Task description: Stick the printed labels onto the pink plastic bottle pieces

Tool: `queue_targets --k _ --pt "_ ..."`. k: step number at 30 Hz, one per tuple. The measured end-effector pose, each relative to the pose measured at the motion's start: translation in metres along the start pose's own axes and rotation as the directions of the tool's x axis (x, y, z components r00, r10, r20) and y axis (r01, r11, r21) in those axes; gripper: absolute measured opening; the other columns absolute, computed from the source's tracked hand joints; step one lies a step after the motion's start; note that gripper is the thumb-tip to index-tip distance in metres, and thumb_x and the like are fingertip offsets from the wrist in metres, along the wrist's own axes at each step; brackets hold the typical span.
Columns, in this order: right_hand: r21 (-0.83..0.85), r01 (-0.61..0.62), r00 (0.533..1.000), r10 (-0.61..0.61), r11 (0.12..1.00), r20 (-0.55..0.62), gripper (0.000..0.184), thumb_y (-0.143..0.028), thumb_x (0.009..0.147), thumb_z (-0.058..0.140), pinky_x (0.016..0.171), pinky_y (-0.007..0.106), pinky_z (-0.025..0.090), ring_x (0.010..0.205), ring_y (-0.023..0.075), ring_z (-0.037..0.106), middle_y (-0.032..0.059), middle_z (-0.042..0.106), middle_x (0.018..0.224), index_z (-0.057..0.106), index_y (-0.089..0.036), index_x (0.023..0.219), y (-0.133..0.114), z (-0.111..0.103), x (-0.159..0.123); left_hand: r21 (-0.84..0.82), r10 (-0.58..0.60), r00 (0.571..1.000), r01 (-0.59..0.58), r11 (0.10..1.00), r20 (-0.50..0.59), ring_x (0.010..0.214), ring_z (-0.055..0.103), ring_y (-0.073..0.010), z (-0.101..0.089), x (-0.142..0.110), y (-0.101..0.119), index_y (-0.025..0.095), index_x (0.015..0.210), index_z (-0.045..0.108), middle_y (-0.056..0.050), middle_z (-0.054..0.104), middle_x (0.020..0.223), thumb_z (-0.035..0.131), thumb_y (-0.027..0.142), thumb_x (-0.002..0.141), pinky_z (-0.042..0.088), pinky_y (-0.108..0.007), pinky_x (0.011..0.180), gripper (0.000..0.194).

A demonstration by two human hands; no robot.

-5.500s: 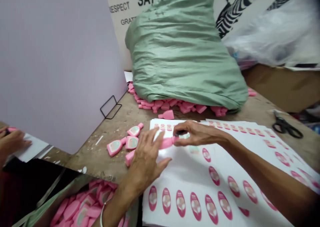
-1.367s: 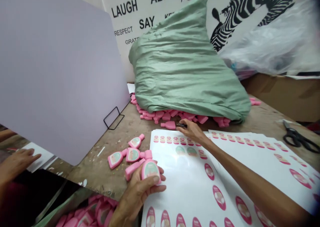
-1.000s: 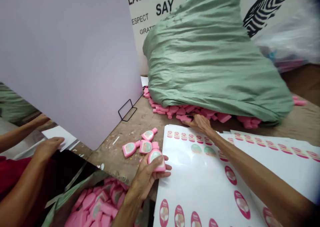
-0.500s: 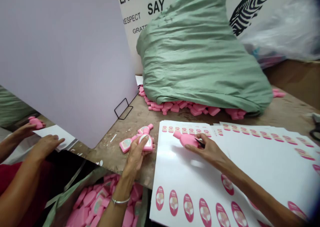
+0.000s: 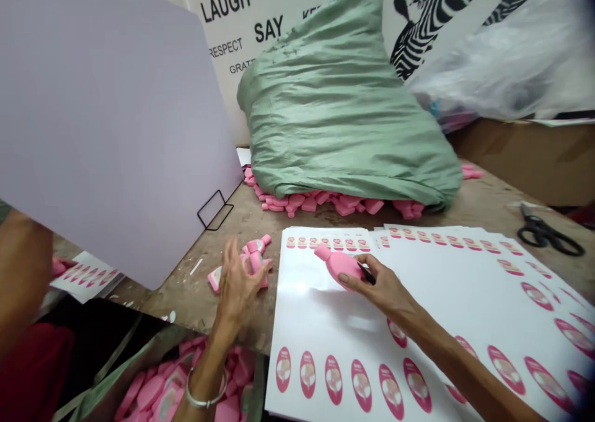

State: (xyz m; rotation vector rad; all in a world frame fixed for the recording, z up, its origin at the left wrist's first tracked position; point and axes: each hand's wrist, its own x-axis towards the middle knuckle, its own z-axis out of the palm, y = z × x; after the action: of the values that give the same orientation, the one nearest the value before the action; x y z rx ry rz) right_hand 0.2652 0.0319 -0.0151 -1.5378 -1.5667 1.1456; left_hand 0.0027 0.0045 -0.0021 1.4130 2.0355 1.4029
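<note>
Scarred wooden worktop is seen from above, with a lettered wall poster behind it. A pink foam bottle-shaped piece is clenched at its lower end by the right hand, and a small dark pointed implement, whose exact kind cannot be made out, is pinched in the same fingers. The piece is held tilted, neck aimed up and to the left, over a white sticker sheet; whether it touches the sheet cannot be told. Rows of pink oval labels are printed below the grip, and a strip of small labels lies just beyond it. To the left of the grip, the left hand is held open with fingers spread, grasping nothing, just beside a small heap of pink pieces. Further beyond the grip, a green woven sack is slumped over loose pink foam pieces. Below and left of the grip, more pieces are piled in an open carton. Because the piece is held only at one end, it could be dropped if the pinch were loosened. The sheet could be nicked by the dark point if pressed too hard, and the loosely overlapping sheets could be shifted by a careless sweep of the forearm.
</note>
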Motion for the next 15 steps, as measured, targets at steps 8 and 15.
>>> queue_targets --k 8,15 --pt "0.32 -0.032 0.976 -0.039 0.947 0.214 0.045 -0.053 0.074 0.065 0.071 0.03 0.048 0.081 0.0192 0.061 0.0018 0.062 0.085 0.044 -0.022 0.099 -0.01 0.043 -0.047 -0.492 -0.121 0.849 0.407 0.77 0.514 0.123 0.05 -0.0259 0.052 -0.08 0.05 0.019 0.123 0.055 -0.011 0.057 0.129 0.054 0.045 0.085 0.041 -0.034 0.101 0.046" --pt "-0.091 0.158 0.987 -0.155 0.983 0.041 0.035 -0.048 0.093 0.033 0.073 0.033 0.045 0.079 0.0198 0.06 0.0036 0.062 0.085 0.043 -0.022 0.113 0.014 -0.001 -0.017 -0.528 -0.178 0.801 0.525 0.668 0.572 0.085 0.068 -0.0228 0.058 -0.059 0.037 0.016 0.114 0.051 -0.015 0.066 0.111 0.057 0.048 0.083 0.054 -0.031 0.072 0.045"
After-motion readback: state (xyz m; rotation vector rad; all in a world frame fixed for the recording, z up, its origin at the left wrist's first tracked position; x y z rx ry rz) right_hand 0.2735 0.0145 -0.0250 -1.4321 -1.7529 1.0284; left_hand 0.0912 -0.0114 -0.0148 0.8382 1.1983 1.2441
